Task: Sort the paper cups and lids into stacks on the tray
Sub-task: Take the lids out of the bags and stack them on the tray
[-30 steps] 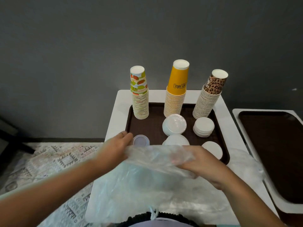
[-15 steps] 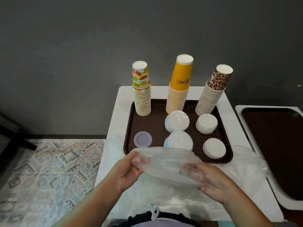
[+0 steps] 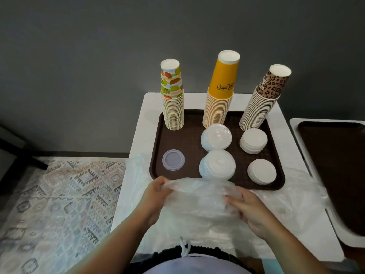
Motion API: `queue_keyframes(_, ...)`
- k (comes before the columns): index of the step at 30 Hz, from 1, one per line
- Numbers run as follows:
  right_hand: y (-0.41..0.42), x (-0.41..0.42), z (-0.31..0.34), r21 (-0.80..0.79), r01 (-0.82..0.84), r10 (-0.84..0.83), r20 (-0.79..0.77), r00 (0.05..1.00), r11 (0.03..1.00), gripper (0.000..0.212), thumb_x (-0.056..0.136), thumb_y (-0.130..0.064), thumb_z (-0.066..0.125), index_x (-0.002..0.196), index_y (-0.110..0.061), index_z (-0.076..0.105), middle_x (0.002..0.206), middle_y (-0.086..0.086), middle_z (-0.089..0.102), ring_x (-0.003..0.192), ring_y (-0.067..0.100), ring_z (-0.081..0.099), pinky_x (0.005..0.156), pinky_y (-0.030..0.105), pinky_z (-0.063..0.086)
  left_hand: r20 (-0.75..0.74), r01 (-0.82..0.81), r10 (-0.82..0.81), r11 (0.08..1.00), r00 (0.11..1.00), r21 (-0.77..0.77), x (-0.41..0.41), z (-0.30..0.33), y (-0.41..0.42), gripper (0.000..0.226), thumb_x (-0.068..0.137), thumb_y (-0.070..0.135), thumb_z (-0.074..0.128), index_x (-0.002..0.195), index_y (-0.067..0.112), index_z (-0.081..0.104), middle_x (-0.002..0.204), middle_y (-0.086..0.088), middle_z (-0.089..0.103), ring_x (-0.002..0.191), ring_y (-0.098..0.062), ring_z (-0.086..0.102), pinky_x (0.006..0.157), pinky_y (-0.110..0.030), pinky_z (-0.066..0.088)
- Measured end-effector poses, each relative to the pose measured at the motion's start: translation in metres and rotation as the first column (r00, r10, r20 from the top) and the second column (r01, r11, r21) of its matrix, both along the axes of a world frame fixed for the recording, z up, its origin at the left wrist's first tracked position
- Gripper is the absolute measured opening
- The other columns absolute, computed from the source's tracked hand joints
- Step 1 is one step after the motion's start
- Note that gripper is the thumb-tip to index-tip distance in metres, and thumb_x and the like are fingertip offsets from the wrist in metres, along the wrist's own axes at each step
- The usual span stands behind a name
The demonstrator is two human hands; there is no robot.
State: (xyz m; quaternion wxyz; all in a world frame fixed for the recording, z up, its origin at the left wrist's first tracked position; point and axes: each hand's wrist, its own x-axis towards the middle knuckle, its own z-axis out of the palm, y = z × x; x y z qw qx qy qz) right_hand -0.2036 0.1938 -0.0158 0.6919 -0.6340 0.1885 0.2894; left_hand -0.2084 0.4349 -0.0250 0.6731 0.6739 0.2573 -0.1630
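Note:
On the brown tray (image 3: 188, 143) stand three upside-down cup stacks: fruit-patterned (image 3: 172, 99), yellow (image 3: 220, 93) and leopard-patterned (image 3: 261, 101). In front of them lie two stacks of clear domed lids (image 3: 216, 137) (image 3: 217, 165), two stacks of flat white lids (image 3: 253, 140) (image 3: 261, 171) and a single clear lid (image 3: 173, 160). Just in front of the tray, my left hand (image 3: 156, 196) and my right hand (image 3: 250, 210) both grip a clear plastic bag (image 3: 199, 196). Whatever is inside the bag is blurred.
More clear plastic (image 3: 292, 192) lies crumpled over the white table (image 3: 147, 107) near me. A second brown tray (image 3: 335, 171) sits on another white table at the right. A patterned rug (image 3: 59, 204) covers the floor at the left; a grey wall is behind.
Both hands have drawn the plastic bag back from over the tray's front edge toward me, uncovering the single clear lid and the near lid stacks.

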Motion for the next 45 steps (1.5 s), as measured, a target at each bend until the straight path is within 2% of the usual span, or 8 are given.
queue_keyframes(5, 0.003, 0.001, -0.014, -0.038, 0.059, -0.061, -0.071, 0.996, 0.998, 0.01, 0.09, -0.004, 0.058, 0.094, -0.008, 0.066, 0.067, -0.006, 0.064, 0.052, 0.003, 0.054, 0.049, 0.015, 0.039, -0.238, -0.171, 0.088, 0.92, 0.967, -0.353, 0.002, -0.019, 0.001, 0.028, 0.083, -0.017, 0.039, 0.1, -0.002, 0.055, 0.088, -0.019, 0.065, 0.073, -0.027, 0.062, 0.064, -0.036, 0.051)
queue_keyframes(9, 0.008, 0.001, -0.027, 0.025, 0.165, -0.16, -0.143, 0.977, 0.986, 0.012, 0.095, -0.007, 0.051, 0.097, -0.007, 0.063, 0.052, -0.006, 0.052, 0.038, 0.002, 0.045, 0.036, 0.016, 0.036, -0.193, -0.118, 0.059, 0.944, 0.979, -0.307, -0.006, -0.022, -0.01, 0.012, 0.093, 0.004, 0.048, 0.103, 0.006, 0.056, 0.066, -0.002, 0.061, 0.055, -0.012, 0.056, 0.051, -0.024, 0.047)
queue_keyframes(14, 0.014, 0.0, -0.029, 0.215, 0.167, -0.153, -0.08, 0.985, 0.962, 0.03, 0.082, -0.018, 0.062, 0.112, -0.012, 0.064, 0.1, 0.004, 0.073, 0.087, 0.011, 0.069, 0.064, 0.019, 0.055, 0.008, 0.201, -0.201, 0.972, 0.979, -0.123, -0.009, -0.03, -0.014, 0.061, 0.071, 0.051, 0.075, 0.12, 0.019, 0.058, 0.116, 0.0, 0.067, 0.108, -0.016, 0.063, 0.094, -0.038, 0.051)
queue_keyframes(18, 0.017, 0.003, -0.043, 0.15, 0.254, -0.247, -0.066, 0.967, 0.955, 0.026, 0.087, -0.011, 0.06, 0.113, -0.014, 0.062, 0.11, 0.007, 0.069, 0.104, 0.021, 0.064, 0.094, 0.035, 0.049, 0.069, 0.17, -0.161, 0.974, 0.984, -0.149, -0.009, -0.029, -0.021, 0.036, 0.095, 0.045, 0.05, 0.112, 0.02, 0.068, 0.108, -0.003, 0.071, 0.103, -0.017, 0.066, 0.091, -0.033, 0.052)
queue_keyframes(26, 0.022, 0.012, -0.059, 0.109, 0.331, -0.335, 0.027, 0.942, 0.937, 0.019, 0.091, -0.001, 0.054, 0.104, -0.011, 0.063, 0.097, 0.005, 0.071, 0.088, 0.015, 0.067, 0.078, 0.025, 0.052, 0.067, 0.216, -0.244, 0.934, 0.967, 0.283, -0.001, -0.052, -0.034, 0.024, 0.095, 0.023, 0.052, 0.078, 0.007, 0.057, 0.07, 0.001, 0.057, 0.067, -0.01, 0.051, 0.067, -0.033, 0.049)
queue_keyframes(31, 0.016, 0.008, -0.068, -0.413, 0.164, -0.022, 0.328, 0.944, 0.896, 0.009, 0.088, -0.009, 0.062, 0.093, -0.011, 0.055, 0.086, 0.002, 0.065, 0.078, 0.016, 0.06, 0.065, 0.016, 0.044, 0.156, 0.223, -0.361, 0.806, 0.92, 0.548, -0.005, -0.054, -0.039, 0.029, 0.09, 0.004, 0.044, 0.075, 0.025, 0.029, 0.068, 0.008, 0.042, 0.059, -0.007, 0.035, 0.055, -0.025, 0.032)
queue_keyframes(39, 0.001, -0.003, -0.063, -0.571, 0.164, 0.124, 0.432, 0.894, 0.804, 0.026, 0.089, -0.013, 0.062, 0.112, -0.018, 0.05, 0.096, -0.004, 0.061, 0.081, 0.004, 0.058, 0.063, 0.007, 0.04, 0.385, 0.167, -0.484, 0.765, 0.785, 0.622, -0.01, -0.043, -0.023, 0.025, 0.09, 0.014, 0.05, 0.115, 0.012, 0.048, 0.112, 0.002, 0.048, 0.105, 0.002, 0.045, 0.089, -0.006, 0.032)
queue_keyframes(45, -0.009, -0.022, -0.041, -0.509, 0.209, 0.248, 0.688, 0.682, 0.835, 0.057, 0.079, -0.041, 0.069, 0.129, -0.033, 0.042, 0.134, -0.01, 0.041, 0.126, 0.011, 0.042, 0.1, 0.024, 0.039, 0.447, 0.339, -0.751, 0.634, 0.487, 0.696, -0.01, -0.025, -0.01, 0.069, 0.083, 0.054, 0.061, 0.14, 0.028, 0.03, 0.149, 0.004, 0.029, 0.142, -0.006, 0.018, 0.115, -0.018, 0.015)
